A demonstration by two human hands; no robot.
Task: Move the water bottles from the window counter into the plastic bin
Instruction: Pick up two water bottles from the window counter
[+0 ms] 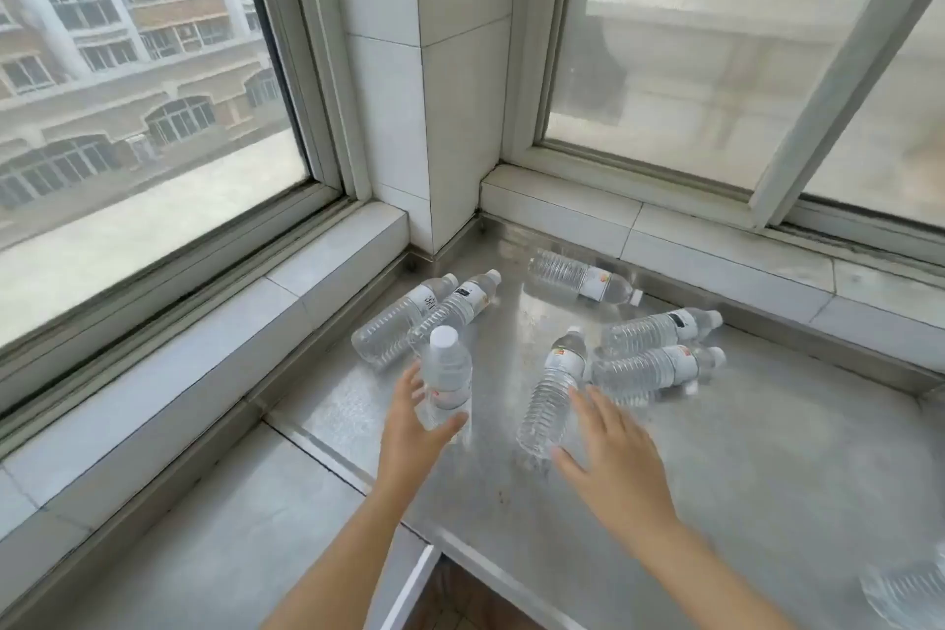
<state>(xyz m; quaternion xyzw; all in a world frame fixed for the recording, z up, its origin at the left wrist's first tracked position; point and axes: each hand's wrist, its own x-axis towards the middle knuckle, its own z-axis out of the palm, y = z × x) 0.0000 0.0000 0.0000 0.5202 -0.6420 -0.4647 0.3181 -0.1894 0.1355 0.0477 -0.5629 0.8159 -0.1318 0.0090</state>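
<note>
Seven water bottles show on the steel surface (pixel 716 450) in the window corner, plus part of what may be another at the lower right edge (pixel 905 593). Our left hand (pixel 409 435) holds one upright bottle (pixel 446 381), thumb across its front and fingers (pixel 411 386) curled behind it; whether it is lifted clear of the surface we cannot tell. Our right hand (pixel 608 455) is spread wide with straight fingers and holds nothing, hovering beside a lying bottle (pixel 555 394) whose cap points away from us; whether it touches the bottle we cannot tell.

Two bottles lie side by side further back on the left (pixel 396 327) (pixel 457 304), touching each other. One lies alone near the back window ledge (pixel 583 277). Two more lie parallel on the right (pixel 659 330) (pixel 659 368), caps pointing right.

We cannot see the plastic bin anywhere, so how many bottles are already in it is unknown. Judging from the bottles left on the surface, most of the work seems to remain: one bottle is in hand, a second looks about to be taken, and the others are untouched
</note>
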